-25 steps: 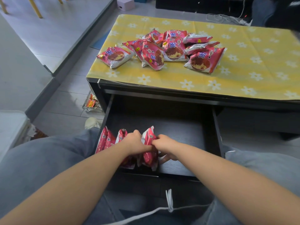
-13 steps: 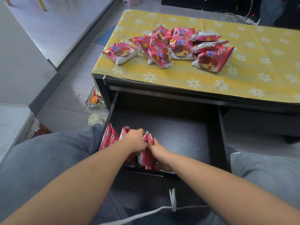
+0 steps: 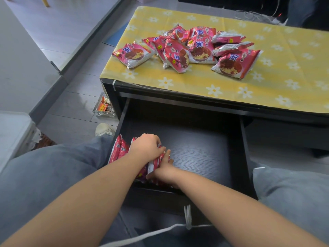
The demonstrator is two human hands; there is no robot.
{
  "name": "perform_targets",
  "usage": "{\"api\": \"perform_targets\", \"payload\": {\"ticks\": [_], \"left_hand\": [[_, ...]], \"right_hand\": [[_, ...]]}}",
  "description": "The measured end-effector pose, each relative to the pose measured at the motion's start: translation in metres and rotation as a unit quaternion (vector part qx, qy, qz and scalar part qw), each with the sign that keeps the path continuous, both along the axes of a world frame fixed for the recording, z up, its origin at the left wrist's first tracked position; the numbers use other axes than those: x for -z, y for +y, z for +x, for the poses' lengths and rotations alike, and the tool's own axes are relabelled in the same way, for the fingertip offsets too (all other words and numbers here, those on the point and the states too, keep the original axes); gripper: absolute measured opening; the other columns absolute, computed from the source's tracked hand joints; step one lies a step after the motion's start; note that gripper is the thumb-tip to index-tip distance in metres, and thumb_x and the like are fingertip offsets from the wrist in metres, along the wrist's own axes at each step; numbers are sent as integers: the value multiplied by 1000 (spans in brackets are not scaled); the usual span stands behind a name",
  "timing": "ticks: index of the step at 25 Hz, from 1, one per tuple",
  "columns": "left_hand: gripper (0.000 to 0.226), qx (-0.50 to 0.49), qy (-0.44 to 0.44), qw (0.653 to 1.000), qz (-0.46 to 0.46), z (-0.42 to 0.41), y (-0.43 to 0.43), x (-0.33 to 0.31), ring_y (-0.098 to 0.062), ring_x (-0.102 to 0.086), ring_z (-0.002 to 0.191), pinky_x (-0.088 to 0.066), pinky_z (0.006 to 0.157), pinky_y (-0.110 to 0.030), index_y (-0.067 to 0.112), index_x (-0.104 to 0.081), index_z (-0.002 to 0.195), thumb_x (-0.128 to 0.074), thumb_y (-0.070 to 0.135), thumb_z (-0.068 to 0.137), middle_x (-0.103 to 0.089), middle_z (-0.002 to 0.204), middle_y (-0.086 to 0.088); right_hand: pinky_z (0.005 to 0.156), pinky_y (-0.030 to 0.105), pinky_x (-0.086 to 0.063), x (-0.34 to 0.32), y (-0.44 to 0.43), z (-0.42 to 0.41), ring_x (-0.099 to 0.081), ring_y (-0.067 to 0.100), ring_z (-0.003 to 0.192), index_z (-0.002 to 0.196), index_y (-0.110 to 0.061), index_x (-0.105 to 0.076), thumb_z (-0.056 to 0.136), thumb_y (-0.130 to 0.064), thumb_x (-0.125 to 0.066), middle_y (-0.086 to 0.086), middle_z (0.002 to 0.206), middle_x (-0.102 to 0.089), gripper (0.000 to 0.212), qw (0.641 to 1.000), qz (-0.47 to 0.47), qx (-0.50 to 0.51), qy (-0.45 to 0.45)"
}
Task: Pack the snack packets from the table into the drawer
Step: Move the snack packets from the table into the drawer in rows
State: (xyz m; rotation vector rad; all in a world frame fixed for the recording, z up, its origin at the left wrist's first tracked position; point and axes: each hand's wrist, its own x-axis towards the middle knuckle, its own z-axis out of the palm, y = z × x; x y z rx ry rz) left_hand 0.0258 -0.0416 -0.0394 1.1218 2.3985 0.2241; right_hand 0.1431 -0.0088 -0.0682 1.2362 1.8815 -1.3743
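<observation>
**Both hands on the packets in the drawer's left corner**

From my feed I look down at the open black drawer [image 3: 204, 150], pulled out from under the table [image 3: 267, 82] with its yellow flowered cloth. A row of red snack packets [image 3: 119, 148] stands on edge against the drawer's left wall, near the front. My left hand [image 3: 146, 146] rests on top of that row, fingers [image 3: 158, 142] curled down over the packet tops. My right hand [image 3: 164, 171] presses against the right end of the row, fingers [image 3: 167, 155] laid flat along the outermost packet. I cannot tell whether either hand actually grips a packet or only pushes against it; the packets hide the fingertips. The rest of the drawer floor, to the right, shows bare dark wood grain.

On the table, a loose pile of red packets [image 3: 199, 49] lies near the middle of the cloth, several overlapping. One packet [image 3: 132, 55] lies apart at the left, near the table's edge, and another [image 3: 235, 64] sits at the pile's right side.

On the floor left of the table stands a glass dish [image 3: 103, 108] with small wrappers in it. A white cord [image 3: 187, 218] hangs across the lap in the foreground.
</observation>
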Motion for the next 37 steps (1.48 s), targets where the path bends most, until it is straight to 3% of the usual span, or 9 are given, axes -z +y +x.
{"api": "perform_targets", "payload": {"ticks": [7,11,15,17,21,24,27,32,37], "left_hand": [[15,-98,-47,994,19,2,5,3,-9,-63,72,-40,52,-22,25,-69,84,-64,34,95,-70,82,6],[16,-119,-60,989,61,1,5,2,-10,-65,79,-48,64,-25,26,-69,81,-63,28,95,-75,90,5],[18,-174,-114,970,126,-11,5,-5,-2,-64,76,-44,58,-14,23,-73,108,-61,21,95,-72,99,6],[25,-172,-117,969,133,-10,7,-8,2,-60,73,-37,54,-8,23,-71,118,-60,20,96,-67,97,10],[31,-147,-111,967,178,-2,21,-19,1,-62,77,-38,53,-6,24,-67,126,-62,18,96,-68,105,10],[36,-109,-106,965,213,0,39,-34,-2,-62,92,-40,71,-8,23,-65,132,-63,17,96,-69,117,6],[40,-93,-87,960,251,-4,62,-51,-7,-60,101,-43,88,-21,22,-65,134,-63,17,94,-68,123,2],[44,-103,-67,948,292,-25,108,-80,-11,-60,107,-41,95,-24,19,-62,138,-61,15,93,-66,131,-4],[50,-170,-100,928,315,-60,146,-100,-17,-60,118,-51,97,-37,22,-52,146,-57,20,97,-59,137,-1]], "right_hand": [[124,47,-25,0,6,9,-9,36,158,149,-28,41,79,-33,-85,10,169,25,145,999,-37,2,16],[123,51,-29,-2,8,12,-16,36,156,154,-30,34,78,-31,-86,10,171,12,142,999,-40,20,26],[116,54,-39,-11,16,12,-32,37,149,158,-33,26,77,-38,-85,10,170,-15,138,998,-35,42,43],[113,51,-42,-20,25,10,-36,37,148,159,-34,23,80,-40,-82,8,171,-15,131,997,-21,41,62],[119,46,-34,-44,56,14,-20,35,156,162,-31,15,86,-44,-72,12,173,2,116,989,105,-11,104],[125,47,-23,-65,88,17,-8,35,159,164,-27,6,91,-42,-65,15,172,1,103,969,212,-38,122],[122,41,-26,-90,121,13,-17,30,158,164,-23,-10,96,-36,-61,12,172,-10,86,947,279,-28,158],[118,36,-31,-123,170,-16,-37,27,148,156,-13,-37,96,-29,-59,10,160,-40,65,901,361,-17,239],[109,44,-41,-126,212,-68,-40,36,146,155,-22,-35,94,-37,-62,12,169,-18,68,880,406,-18,246]]}}
